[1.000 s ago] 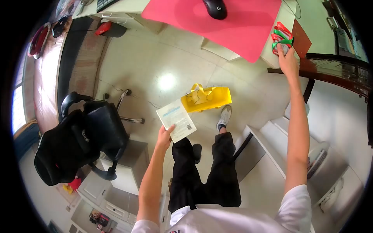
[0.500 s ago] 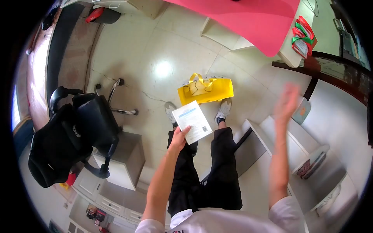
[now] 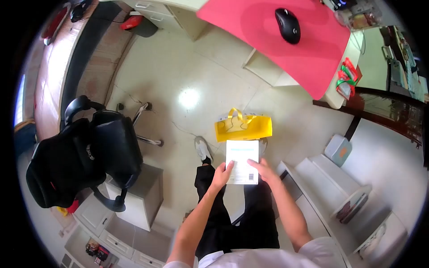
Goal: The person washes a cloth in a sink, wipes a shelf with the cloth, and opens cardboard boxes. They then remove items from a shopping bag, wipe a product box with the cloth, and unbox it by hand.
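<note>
A thin white book (image 3: 241, 172) with a pale blue band and a barcode in its lower right corner is held in front of my body. My left hand (image 3: 221, 175) grips its left edge, the thumb lying on the cover. On the right edge my right hand (image 3: 263, 170) is closed in the same way. Just beyond the book, a yellow bag (image 3: 262, 127) with yellow ribbon handles stands on the floor near my shoes. Its top is open, and a paler panel shows inside. The fingers under the book are hidden.
A black office chair (image 3: 114, 147) stands to the left beside a grey-topped cabinet (image 3: 145, 178). Ahead is a desk with a pink mat (image 3: 250, 22) and a black mouse (image 3: 288, 26). White shelving (image 3: 328, 178) and a lidded bin (image 3: 338, 149) are on the right.
My right hand has come in from the right and taken hold of the book's right edge. The book has moved right and straightened. The view has tilted up, showing the mouse.
</note>
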The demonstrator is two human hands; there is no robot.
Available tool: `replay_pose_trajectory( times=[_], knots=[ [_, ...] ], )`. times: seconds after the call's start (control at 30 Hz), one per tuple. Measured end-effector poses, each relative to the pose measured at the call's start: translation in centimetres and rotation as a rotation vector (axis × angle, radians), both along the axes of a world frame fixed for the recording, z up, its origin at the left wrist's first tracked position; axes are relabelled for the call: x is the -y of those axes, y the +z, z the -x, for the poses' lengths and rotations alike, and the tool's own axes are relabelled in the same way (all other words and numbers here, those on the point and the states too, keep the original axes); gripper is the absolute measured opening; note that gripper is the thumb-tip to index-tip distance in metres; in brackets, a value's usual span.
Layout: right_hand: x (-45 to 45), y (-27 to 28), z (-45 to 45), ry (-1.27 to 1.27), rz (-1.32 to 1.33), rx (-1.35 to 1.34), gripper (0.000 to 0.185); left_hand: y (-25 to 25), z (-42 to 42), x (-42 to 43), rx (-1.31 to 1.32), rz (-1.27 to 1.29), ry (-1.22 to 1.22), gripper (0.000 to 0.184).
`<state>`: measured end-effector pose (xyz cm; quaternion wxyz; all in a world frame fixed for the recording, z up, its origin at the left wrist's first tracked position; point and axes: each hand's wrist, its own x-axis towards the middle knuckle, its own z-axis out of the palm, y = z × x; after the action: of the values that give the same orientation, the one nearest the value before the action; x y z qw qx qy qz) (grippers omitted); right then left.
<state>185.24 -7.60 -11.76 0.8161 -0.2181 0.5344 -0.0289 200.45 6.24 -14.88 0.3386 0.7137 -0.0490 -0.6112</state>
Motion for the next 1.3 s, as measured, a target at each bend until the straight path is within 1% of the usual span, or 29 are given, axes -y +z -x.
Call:
replay_pose_trajectory(
  times=[0.07,0.13,0.2,0.27,0.3,0.33,0.37,0.4,0.43,0.47,0.5,0.57,0.6,0.63,0.67,0.7,0.77,0.87,0.9,0.93,0.97,1.0,1.07,1.1,1.13,1.17,1.2,1.23,1.3],
  knots=[
    [0.4,1.6,-0.8,0.012,0.059,0.036,0.042,0.9,-0.7,0.1,0.024,0.024,0.005,0.047],
    [1.2,2.3,-1.9,-0.105,0.036,0.026,0.041,3.0,-2.3,1.3,0.059,0.056,0.018,0.046],
    [1.8,3.4,-2.8,-0.116,0.013,0.010,0.044,6.6,-3.6,2.3,-0.053,0.011,0.058,0.044],
    [1.8,4.6,-4.2,-0.137,-0.020,-0.051,0.046,6.8,-4.1,1.1,-0.073,0.021,0.105,0.040],
    [1.5,3.5,-4.1,-0.102,-0.026,0.020,0.047,7.0,-4.4,0.2,-0.097,0.015,0.140,0.036],
    [1.2,3.7,-4.5,-0.060,-0.023,0.055,0.049,7.8,-4.4,-0.6,-0.069,0.043,0.179,0.030],
    [0.7,3.0,-4.6,0.015,-0.038,0.081,0.050,8.1,-3.9,-2.7,-0.041,0.179,0.316,0.024],
    [0.4,4.2,-5.1,0.083,-0.031,0.141,0.049,8.5,-3.5,-3.9,-0.026,0.131,0.278,0.020],
    [0.3,5.7,-6.3,0.087,-0.082,0.144,0.049,10.7,-3.6,-4.0,-0.042,0.039,0.356,0.022],
    [0.1,7.5,-7.3,0.171,-0.121,0.142,0.049,12.7,-2.4,-5.0,-0.019,0.075,0.512,0.034],
    [0.0,7.4,-7.6,0.248,-0.168,0.156,0.048,15.3,-2.0,-5.7,-0.145,0.068,0.647,0.031],
    [-1.3,10.8,-10.1,0.434,-0.173,0.203,0.048,18.3,-0.6,-8.1,-0.328,0.172,0.953,0.027],
    [-1.8,12.1,-11.3,0.526,-0.162,0.208,0.047,19.3,0.1,-9.2,-0.384,0.229,1.028,0.027],
    [-1.5,13.2,-11.5,0.633,-0.153,0.216,0.047,20.1,1.9,-9.4,-0.433,0.295,1.115,0.027],
    [-1.0,13.9,-11.4,0.716,-0.164,0.209,0.046,20.3,4.1,-9.0,-0.461,0.318,1.206,0.032],
    [-2.3,16.1,-11.4,0.791,-0.187,0.201,0.046,24.1,5.2,-10.2,-0.486,0.364,1.321,0.032],
    [-3.5,18.4,-12.6,0.926,-0.250,0.204,0.047,26.5,6.8,-10.7,-0.507,0.427,1.460,0.034],
    [-10.9,23.4,-15.2,1.096,-0.268,0.142,0.047,31.6,7.1,-15.4,-0.389,0.451,1.662,0.036],
    [-13.9,25.3,-16.4,1.149,-0.277,0.133,0.047,33.3,7.4,-16.8,-0.386,0.464,1.836,0.037],
    [-16.9,27.5,-14.9,1.214,-0.301,0.092,0.047,35.6,9.5,-18.8,-0.402,0.482,1.989,0.039],
    [-18.4,27.5,-15.6,1.277,-0.331,0.061,0.047,36.1,9.3,-19.4,-0.405,0.495,2.139,0.041],
    [-20.8,28.0,-16.4,1.332,-0.332,0.107,0.048,36.4,8.8,-20.7,-0.382,0.517,2.175,0.041],
    [-28.0,28.5,-17.3,1.416,-0.295,0.147,0.049,36.4,9.0,-25.7,-0.193,0.591,2.409,0.039],
    [-30.9,28.8,-18.2,1.452,-0.274,0.178,0.049,36.3,8.6,-27.9,-0.175,0.606,2.431,0.039],
    [-33.9,29.7,-18.8,1.503,-0.253,0.190,0.052,35.9,8.7,-30.1,-0.108,0.543,2.461,0.037],
    [-36.0,34.5,-17.4,1.534,-0.204,0.110,0.056,39.4,10.9,-31.6,-0.082,0.437,2.492,0.035],
    [-37.5,34.2,-18.0,1.552,-0.203,0.145,0.057,39.9,10.6,-32.4,0.036,0.442,2.494,0.036],
    [-39.1,34.5,-18.6,1.564,-0.202,0.170,0.058,40.5,10.6,-33.5,0.044,0.451,2.499,0.036],
    [-43.5,35.7,-19.4,1.635,-0.163,0.254,0.060,42.2,10.6,-37.1,0.217,0.438,2.479,0.035]
  ],
)
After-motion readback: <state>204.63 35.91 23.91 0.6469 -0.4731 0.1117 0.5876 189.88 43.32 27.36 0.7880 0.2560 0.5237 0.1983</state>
